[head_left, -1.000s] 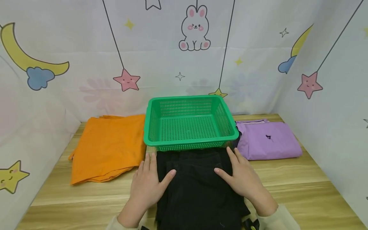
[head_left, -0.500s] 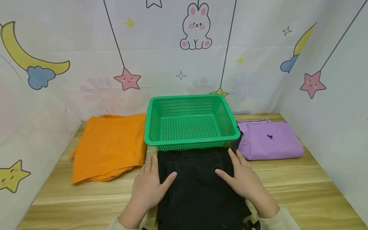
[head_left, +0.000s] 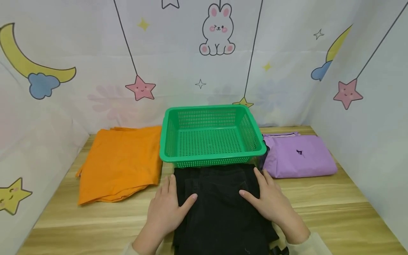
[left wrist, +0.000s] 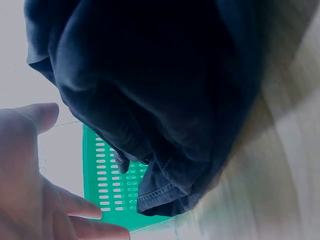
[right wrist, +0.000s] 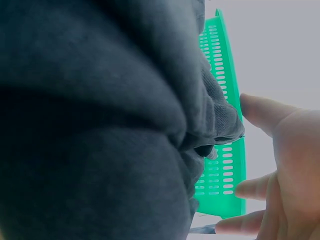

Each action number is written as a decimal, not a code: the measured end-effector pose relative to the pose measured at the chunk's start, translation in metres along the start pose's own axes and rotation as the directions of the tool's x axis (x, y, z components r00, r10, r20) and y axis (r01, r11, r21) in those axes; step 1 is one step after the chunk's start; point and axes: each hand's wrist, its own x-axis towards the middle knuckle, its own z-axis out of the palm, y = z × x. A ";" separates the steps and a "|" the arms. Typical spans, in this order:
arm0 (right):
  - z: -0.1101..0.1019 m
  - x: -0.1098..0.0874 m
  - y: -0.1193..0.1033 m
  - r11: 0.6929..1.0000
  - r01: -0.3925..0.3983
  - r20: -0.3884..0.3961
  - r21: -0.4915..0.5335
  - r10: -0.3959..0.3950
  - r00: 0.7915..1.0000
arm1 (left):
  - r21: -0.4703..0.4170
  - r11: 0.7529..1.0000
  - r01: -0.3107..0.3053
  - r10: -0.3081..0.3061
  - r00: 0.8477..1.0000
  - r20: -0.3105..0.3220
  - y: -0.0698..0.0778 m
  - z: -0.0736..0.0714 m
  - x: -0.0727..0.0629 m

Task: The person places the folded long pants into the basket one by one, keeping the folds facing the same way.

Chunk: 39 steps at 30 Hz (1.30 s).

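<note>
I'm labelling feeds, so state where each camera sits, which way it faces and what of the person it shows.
Head: worn on the head, looks forward and down at the black garment and green basket; left grip, right grip and pale sleeves show.
Left wrist: worn there, looks past the black garment towards the green basket; part of the left grip shows.
Right wrist: worn there, looks likewise; part of the right grip shows.
Both wrist views share the black garment and green basket.
</note>
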 end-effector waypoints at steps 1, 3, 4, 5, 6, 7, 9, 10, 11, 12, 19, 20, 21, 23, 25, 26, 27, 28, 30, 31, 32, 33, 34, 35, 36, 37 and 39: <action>0.000 0.000 0.000 1.000 -0.001 0.002 0.002 0.001 1.000 | -0.003 1.000 0.004 -0.004 1.000 0.004 0.000 0.000 0.000; 0.002 0.000 0.001 1.000 -0.003 0.004 0.004 0.003 1.000 | -0.006 1.000 0.011 -0.011 1.000 0.011 0.000 0.001 -0.001; 0.002 0.000 0.001 1.000 -0.003 0.004 0.005 0.003 1.000 | -0.008 1.000 0.015 -0.015 1.000 0.015 0.000 0.001 -0.001; 0.002 0.000 0.001 1.000 -0.004 0.005 0.007 0.004 1.000 | -0.012 1.000 0.018 -0.018 1.000 0.017 0.000 0.002 -0.001; 0.003 0.000 0.002 1.000 -0.005 0.005 0.009 0.005 1.000 | -0.015 1.000 0.020 -0.020 1.000 0.018 0.000 0.002 -0.001; 0.003 0.000 0.002 1.000 -0.006 0.007 0.011 0.006 1.000 | -0.017 1.000 0.021 -0.021 1.000 0.018 0.000 0.002 -0.001; 0.002 0.000 0.002 1.000 -0.010 0.008 0.014 0.010 1.000 | -0.024 0.999 0.023 -0.023 1.000 0.014 0.000 0.004 -0.001; 0.003 0.000 0.002 1.000 -0.012 0.010 0.015 0.012 1.000 | -0.027 0.999 0.024 -0.024 1.000 0.012 0.000 0.004 -0.001; 0.003 0.000 0.002 1.000 -0.014 0.012 0.018 0.014 1.000 | -0.029 0.999 0.027 -0.026 1.000 0.012 0.000 0.005 -0.001; 0.003 0.000 0.002 1.000 -0.015 0.013 0.020 0.015 1.000 | -0.030 0.999 0.028 -0.028 1.000 0.011 0.000 0.005 -0.001; 0.004 0.000 0.004 0.999 -0.021 0.022 0.031 0.020 1.000 | -0.036 0.998 0.048 -0.047 0.999 0.023 0.001 0.008 -0.001; 0.004 0.000 0.004 0.999 -0.022 0.023 0.033 0.021 1.000 | -0.037 0.998 0.051 -0.050 0.998 0.026 0.001 0.008 -0.001; 0.004 0.000 0.004 0.999 -0.022 0.024 0.034 0.021 0.999 | -0.038 0.998 0.055 -0.054 0.998 0.031 0.001 0.008 -0.001; 0.005 0.001 0.005 0.999 -0.019 0.025 0.039 0.018 1.000 | -0.042 0.997 0.062 -0.061 0.997 0.041 0.001 0.008 -0.001; 0.005 0.001 0.005 0.999 -0.017 0.026 0.042 0.016 1.000 | -0.045 0.997 0.070 -0.068 0.996 0.051 0.002 0.009 -0.001; 0.006 0.001 0.006 0.999 -0.017 0.027 0.044 0.016 1.000 | -0.047 0.996 0.074 -0.071 0.996 0.056 0.002 0.009 -0.001; 0.006 0.001 0.006 0.999 -0.019 0.029 0.046 0.017 0.999 | -0.048 0.996 0.078 -0.075 0.995 0.061 0.002 0.009 -0.001; 0.006 0.001 0.006 0.999 -0.021 0.033 0.048 0.019 0.999 | -0.049 0.996 0.081 -0.077 0.995 0.064 0.002 0.009 -0.002; 0.007 0.002 0.007 0.998 -0.028 0.041 0.050 0.026 0.999 | -0.052 0.995 0.087 -0.083 0.994 0.069 0.003 0.009 -0.002; 0.007 0.002 0.007 0.998 -0.032 0.046 0.050 0.030 0.998 | -0.054 0.995 0.090 -0.086 0.994 0.071 0.003 0.010 -0.002; 0.008 0.002 0.007 0.998 -0.036 0.051 0.051 0.033 0.998 | -0.054 0.994 0.091 -0.087 0.994 0.073 0.003 0.010 -0.002; 0.008 0.002 0.007 0.998 -0.041 0.056 0.051 0.038 0.998 | -0.053 0.994 0.093 -0.089 0.993 0.076 0.004 0.010 -0.002; 0.008 0.002 0.008 0.998 -0.045 0.060 0.050 0.042 0.997 | -0.053 0.994 0.095 -0.091 0.993 0.079 0.004 0.010 -0.002; 0.009 0.002 0.008 0.998 -0.048 0.062 0.050 0.045 0.997 | -0.055 0.994 0.100 -0.095 0.992 0.083 0.004 0.010 -0.002; 0.009 0.002 0.008 0.997 -0.051 0.064 0.049 0.048 0.997 | -0.055 0.993 0.103 -0.098 0.991 0.087 0.005 0.011 -0.002; 0.009 0.002 0.008 0.997 -0.054 0.064 0.049 0.051 0.997 | -0.055 0.993 0.105 -0.100 0.991 0.089 0.005 0.011 -0.002; 0.009 0.002 0.009 0.997 -0.061 0.066 0.048 0.058 0.996 | -0.053 0.992 0.110 -0.105 0.990 0.095 0.005 0.012 -0.002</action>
